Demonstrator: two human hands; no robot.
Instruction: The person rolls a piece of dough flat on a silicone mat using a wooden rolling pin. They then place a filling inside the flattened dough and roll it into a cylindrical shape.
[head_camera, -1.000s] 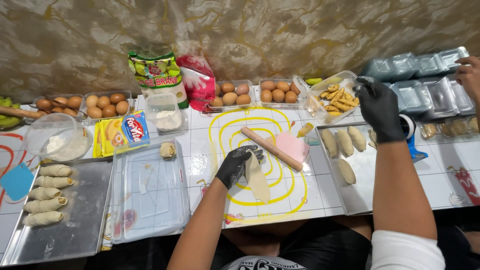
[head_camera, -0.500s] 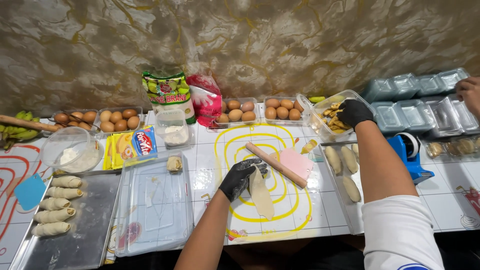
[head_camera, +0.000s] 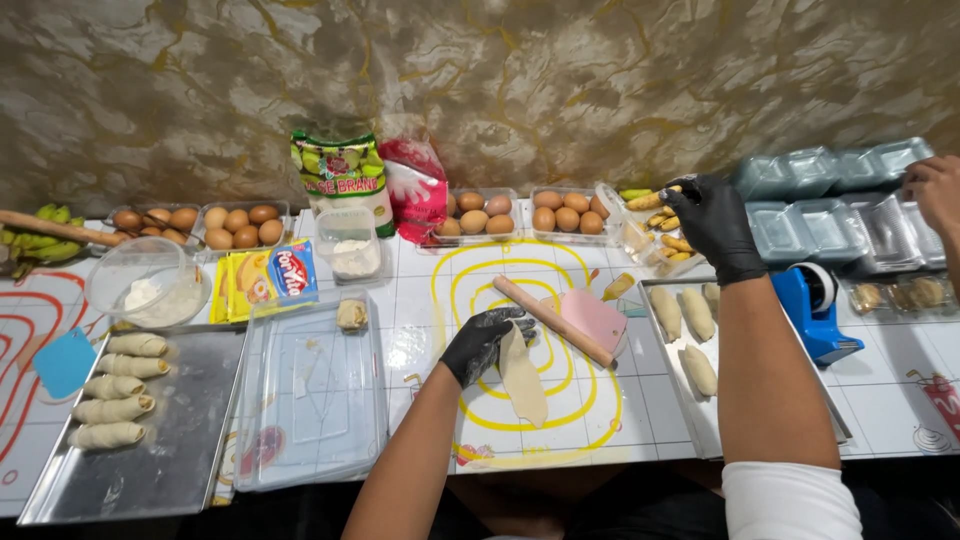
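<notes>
L hand (head_camera: 482, 342) flat on dough strip (head_camera: 522, 375); R hand (head_camera: 712, 222) pinching banana piece (head_camera: 648, 200).

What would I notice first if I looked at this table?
Probably the two black-gloved hands: the left hand presses a flat strip of dough in the middle of the yellow-swirled mat, while the right hand lifts a small banana out of a clear container at the back. Next come the trays of brown eggs lined along the wall.
</notes>
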